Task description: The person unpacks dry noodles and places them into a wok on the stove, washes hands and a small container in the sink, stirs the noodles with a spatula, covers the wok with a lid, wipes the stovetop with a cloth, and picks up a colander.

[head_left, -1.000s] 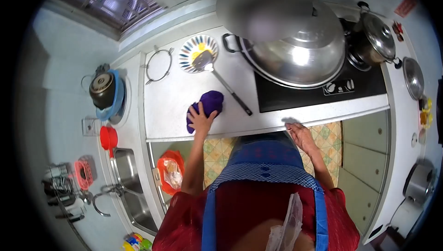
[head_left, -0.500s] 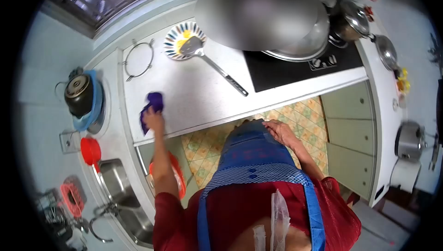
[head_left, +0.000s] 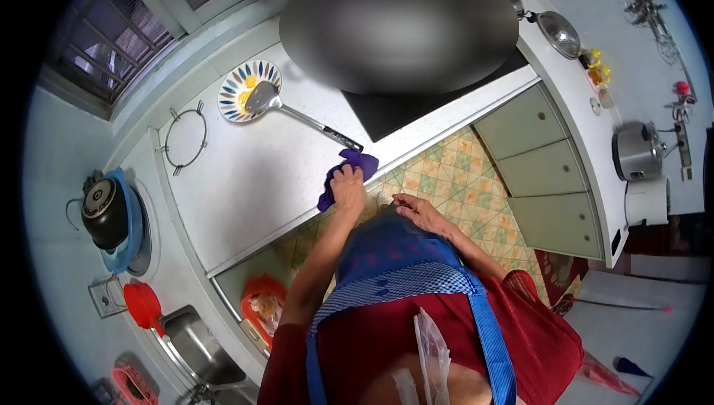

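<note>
My left hand [head_left: 348,188] presses on a crumpled purple cloth [head_left: 363,165] at the front edge of the white counter [head_left: 245,182], fingers bent over it. Just behind the cloth lies the black handle of a metal spatula [head_left: 305,117]. The spatula's blade rests on a patterned plate [head_left: 230,100] with yellow food bits on it. My right hand [head_left: 418,211] hangs in front of the blue apron [head_left: 394,249], near its upper edge, fingers loosely extended; I see nothing held in it.
A black cooktop [head_left: 390,111] sits to the right, largely covered by a blurred grey oval. A wire ring stand [head_left: 186,139] stands at left. Beyond it are a dark pot [head_left: 104,215], a red dipper [head_left: 141,304] and a sink [head_left: 204,349]. Below the counter is a red basin [head_left: 260,308].
My left hand has slid the purple cloth rightwards along the counter, from its left end to beside the spatula handle. The camera view has turned and shifted. My right hand stays by the apron.
</note>
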`<state>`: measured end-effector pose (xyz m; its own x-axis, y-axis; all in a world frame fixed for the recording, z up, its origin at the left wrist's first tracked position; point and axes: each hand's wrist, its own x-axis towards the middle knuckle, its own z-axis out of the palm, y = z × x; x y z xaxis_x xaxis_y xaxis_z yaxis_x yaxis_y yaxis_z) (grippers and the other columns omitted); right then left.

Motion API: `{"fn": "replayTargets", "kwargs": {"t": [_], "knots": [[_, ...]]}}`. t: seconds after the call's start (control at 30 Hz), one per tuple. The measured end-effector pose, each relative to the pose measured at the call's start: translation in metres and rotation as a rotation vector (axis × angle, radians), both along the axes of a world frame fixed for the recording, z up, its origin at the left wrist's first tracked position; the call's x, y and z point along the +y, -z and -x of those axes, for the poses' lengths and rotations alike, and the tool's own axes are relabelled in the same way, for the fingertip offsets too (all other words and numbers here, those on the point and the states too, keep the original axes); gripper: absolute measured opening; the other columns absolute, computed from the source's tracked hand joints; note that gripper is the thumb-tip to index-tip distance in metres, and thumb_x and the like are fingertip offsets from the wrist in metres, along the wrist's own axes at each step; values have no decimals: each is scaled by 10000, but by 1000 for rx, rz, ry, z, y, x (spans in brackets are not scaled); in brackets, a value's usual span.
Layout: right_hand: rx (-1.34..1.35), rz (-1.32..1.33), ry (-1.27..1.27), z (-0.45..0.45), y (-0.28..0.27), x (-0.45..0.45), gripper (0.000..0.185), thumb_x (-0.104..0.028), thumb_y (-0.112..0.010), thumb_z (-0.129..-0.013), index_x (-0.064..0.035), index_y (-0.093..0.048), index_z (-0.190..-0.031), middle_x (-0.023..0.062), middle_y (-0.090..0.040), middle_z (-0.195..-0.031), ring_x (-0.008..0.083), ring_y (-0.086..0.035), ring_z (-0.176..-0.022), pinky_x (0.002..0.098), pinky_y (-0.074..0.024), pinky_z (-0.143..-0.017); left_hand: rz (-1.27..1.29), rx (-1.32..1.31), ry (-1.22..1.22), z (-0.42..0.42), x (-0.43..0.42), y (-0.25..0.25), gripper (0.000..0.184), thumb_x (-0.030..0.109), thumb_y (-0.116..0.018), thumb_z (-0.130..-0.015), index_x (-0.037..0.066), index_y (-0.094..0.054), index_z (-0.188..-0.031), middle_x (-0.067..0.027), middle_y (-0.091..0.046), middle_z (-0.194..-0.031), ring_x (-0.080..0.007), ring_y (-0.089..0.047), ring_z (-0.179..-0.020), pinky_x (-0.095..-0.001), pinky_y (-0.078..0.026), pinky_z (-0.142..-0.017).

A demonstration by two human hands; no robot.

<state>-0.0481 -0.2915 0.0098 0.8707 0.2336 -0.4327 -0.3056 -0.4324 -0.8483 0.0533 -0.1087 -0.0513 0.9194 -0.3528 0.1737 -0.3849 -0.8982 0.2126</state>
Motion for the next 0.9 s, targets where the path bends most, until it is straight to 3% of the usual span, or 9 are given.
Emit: {"fn": "replayTargets", "kwargs": {"t": [0.13, 0.2, 0.27, 0.33, 0.4, 0.53, 0.67, 0.8, 0.9], "knots": [[161, -175, 425, 9, -10, -13, 651, -376, -552, -863, -40, -289, -1355, 150, -453, -1266, 249, -454, -1134, 316, -411, -882, 346, 257, 175, 5, -43, -23, 351, 113, -611, -698, 76, -581, -1046, -187, -531, -978, -376, -517, -912, -449, -431, -763], [372, -587, 852, 1, -31, -8, 664, -403, -575, -834, -57, -303, -1331, 136, -457, -1248, 235, -449, -1143, 316, -409, -884, 466, 352, 301, 18, -69, -41, 516, 102, -607, -720, 90, -477, -1219, -221, -444, -1223, -396, -463, -1073, -438, -402, -905], [335, -662, 805, -17, -34, -15, 675, -374, -588, -830, -60, -275, -1339, 118, -406, -1285, 208, -399, -1178, 327, -399, -900, 745, 452, 477, 28, -90, -73, 681, 84, -618, -724, 61, -321, -1336, -236, -355, -1320, -399, -360, -1208, -419, -341, -988], [-219, -585, 719, -46, -24, -37, 625, -309, -594, -822, -56, -309, -1316, 115, -451, -1223, 194, -425, -1135, 327, -396, -902, 918, 525, 526, 13, -92, -105, 796, 74, -637, -730, 34, -187, -1386, -220, -252, -1396, -358, -268, -1289, -384, -285, -1030], [-312, -536, 782, -83, -30, -69, 549, -209, -589, -813, -44, -358, -1284, 110, -479, -1176, 178, -438, -1099, 317, -380, -913, 922, 506, 461, 7, -89, -122, 840, 128, -661, -724, 70, -163, -1398, -227, -182, -1419, -360, -261, -1294, -366, -283, -1027], [-759, 343, 808, -146, -34, -150, 575, -108, -617, -725, -18, -406, -1252, 170, -500, -1174, 286, -483, -1084, 351, -395, -916, 942, 641, 269, -3, -81, -81, 523, 77, -613, -795, 16, -407, -1271, -170, -453, -1272, -253, -471, -1153, -326, -387, -941], [-702, 930, 337, -183, 31, -184, 534, -147, -683, -630, -105, -521, -1137, 120, -468, -1197, 379, -389, -1128, 420, -411, -859, 1044, 914, 133, -10, -98, -22, 405, 62, -580, -828, 6, -458, -1210, -111, -581, -1093, -181, -563, -1008, -282, -440, -860], [-856, 679, -206, -175, 58, -203, 501, -203, -710, -618, -147, -555, -1091, 68, -499, -1133, 333, -428, -1018, 396, -421, -815, 984, 969, -13, -7, -139, -23, 339, 68, -561, -846, 1, -483, -1170, -105, -599, -1045, -167, -572, -979, -277, -449, -846], [-652, 329, -249, -154, 64, -223, 508, -200, -713, -631, -127, -544, -1103, 98, -510, -1105, 296, -456, -990, 372, -415, -841, 997, 921, -106, -9, -169, -22, 314, 33, -543, -850, -1, -489, -1158, -103, -602, -1033, -160, -574, -963, -271, -453, -842]]}}
